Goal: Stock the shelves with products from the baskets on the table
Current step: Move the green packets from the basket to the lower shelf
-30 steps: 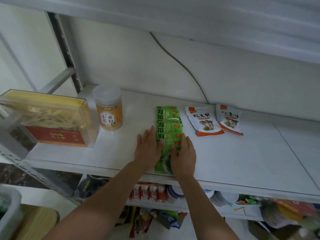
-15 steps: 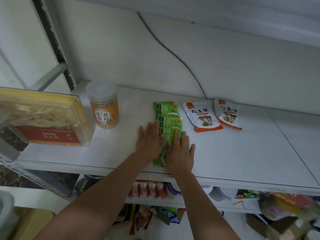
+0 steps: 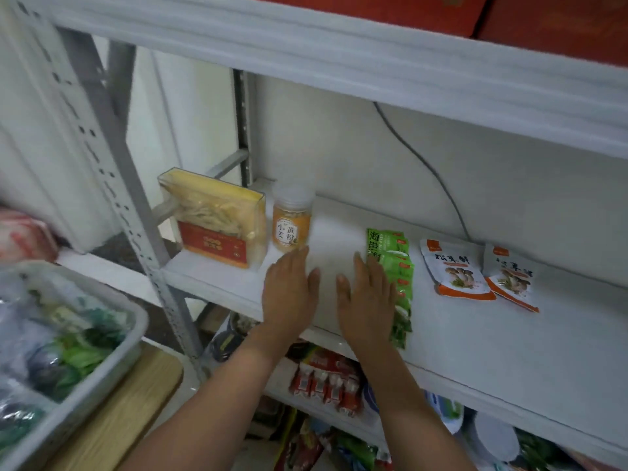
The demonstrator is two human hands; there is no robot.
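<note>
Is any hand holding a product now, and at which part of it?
Nothing is held. The left hand is open and flat above the shelf. The right hand is also open; its edge lies beside the green packets, without gripping them.

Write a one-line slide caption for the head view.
Both open hands, left hand and right hand, hover at the white shelf beside stacked green packets.
</note>
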